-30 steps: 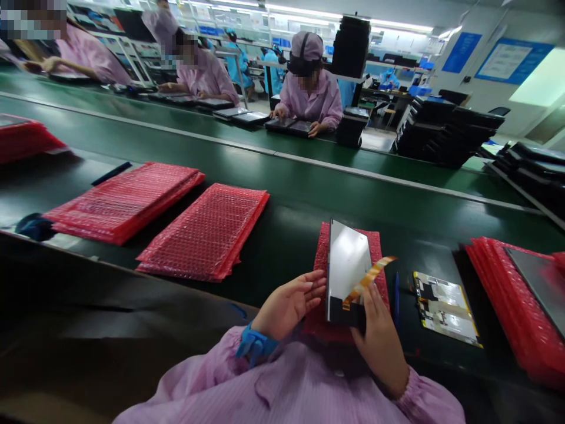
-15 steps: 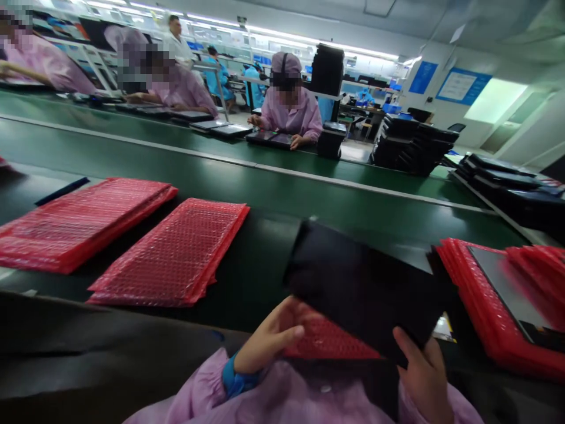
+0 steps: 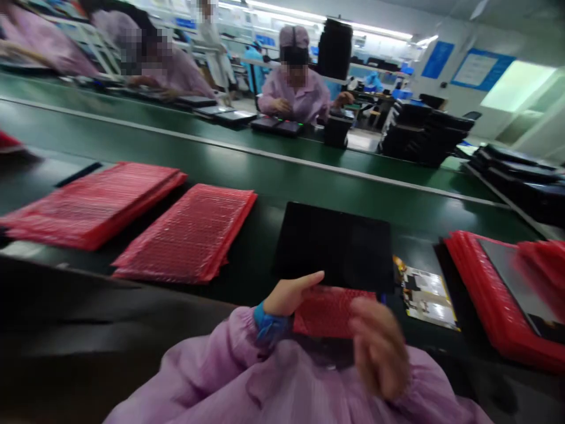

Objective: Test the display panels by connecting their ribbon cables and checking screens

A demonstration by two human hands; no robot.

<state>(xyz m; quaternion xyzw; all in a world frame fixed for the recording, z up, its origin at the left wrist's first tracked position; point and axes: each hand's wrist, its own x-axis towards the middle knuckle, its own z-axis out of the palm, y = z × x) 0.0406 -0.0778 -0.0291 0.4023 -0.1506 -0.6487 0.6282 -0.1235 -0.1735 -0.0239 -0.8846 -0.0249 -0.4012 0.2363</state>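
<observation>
A black display panel (image 3: 334, 244) lies flat, dark face up, on the dark near strip of the bench (image 3: 265, 247), its near edge overlapping a red bubble-wrap pouch (image 3: 324, 312) that lies between the person's two hands. The left hand (image 3: 289, 296) rests at the pouch's left edge with the thumb stretched along the panel's near edge; its grip is loose, touching rather than clasping, and whether the fingers pinch the pouch cannot be told. The right hand (image 3: 379, 344) hangs over the pouch's right end, blurred by motion; its grip cannot be told. Just beside the panel's right edge lies a printed circuit board (image 3: 424, 291), close to the panel's corner; contact cannot be judged. Further right, a stack of red pouches (image 3: 489, 300) carries another dark panel (image 3: 518, 285) on top. To the left of the panel a band of bare bench surface separates it from two stacks of red bubble-wrap pouches (image 3: 188, 235), (image 3: 95, 203), which lie well apart from the hands. Beyond the panel's far edge runs the green conveyor belt (image 3: 265, 174), open along its length. Across it, other persons in pink smocks (image 3: 300, 94) sit at their own dark panels, with black tray stacks (image 3: 424, 132) to the right.
</observation>
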